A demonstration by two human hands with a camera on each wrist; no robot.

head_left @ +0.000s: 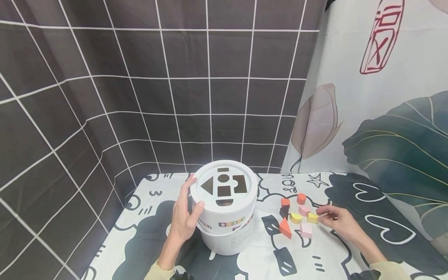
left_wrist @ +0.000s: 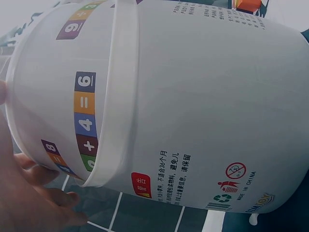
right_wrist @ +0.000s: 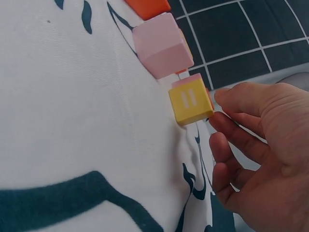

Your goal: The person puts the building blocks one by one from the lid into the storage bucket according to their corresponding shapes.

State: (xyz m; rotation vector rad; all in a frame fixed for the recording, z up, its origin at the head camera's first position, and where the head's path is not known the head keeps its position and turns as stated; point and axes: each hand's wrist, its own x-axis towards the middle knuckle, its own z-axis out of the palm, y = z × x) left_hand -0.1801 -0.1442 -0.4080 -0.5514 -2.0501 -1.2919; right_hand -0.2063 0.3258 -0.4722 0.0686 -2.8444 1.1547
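A white bucket (head_left: 229, 237) stands upright with its white lid (head_left: 213, 200) on; the lid has cut-out shapes, including a triangle, circle and square. My left hand (head_left: 184, 214) rests against its upper left side, thumb at the lid's edge and fingers spread along the rim. At the right, my right hand (head_left: 337, 219) is beside a yellow block (right_wrist: 190, 101) marked with two white bars. Thumb and forefinger tips are right at the block's edge, not closed round it. Close by lie a pink block (head_left: 306, 230) and a yellow curved block (head_left: 295, 217).
More small blocks lie between bucket and right hand: a red triangular block (head_left: 285, 228), a red cylinder (head_left: 301, 198) and a pink piece (head_left: 304, 210). The patterned cloth (head_left: 325, 252) covers the table. A dark grid-patterned curtain (head_left: 227, 97) hangs behind it.
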